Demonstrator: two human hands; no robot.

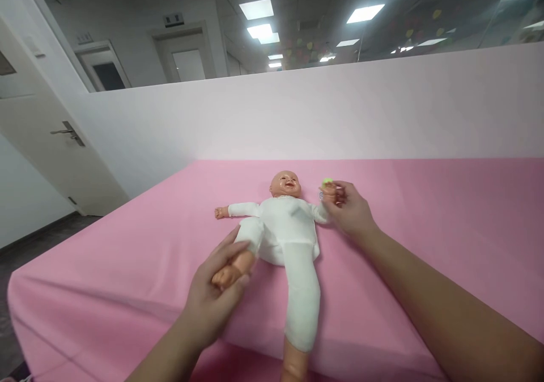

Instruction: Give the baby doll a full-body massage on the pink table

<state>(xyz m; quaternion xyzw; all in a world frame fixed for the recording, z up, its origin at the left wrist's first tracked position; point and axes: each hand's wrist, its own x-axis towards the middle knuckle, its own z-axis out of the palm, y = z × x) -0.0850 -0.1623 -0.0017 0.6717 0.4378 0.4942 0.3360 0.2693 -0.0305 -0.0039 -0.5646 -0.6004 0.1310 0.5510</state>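
A baby doll [285,229] in a white one-piece suit lies on its back on a pink-covered table [425,229], head pointing away from me. My left hand [216,297] is closed around the doll's bare foot [232,273] on the left side. My right hand [346,209] rests beside the doll's arm on the right and pinches a small yellow-green object [327,183] near the doll's head. The doll's other leg stretches toward me past the table's near edge.
A pale pink partition wall [340,115] stands along the table's far side. A white door with a lever handle [68,134] is at the left, with dark floor below it. Ceiling lights show above the partition.
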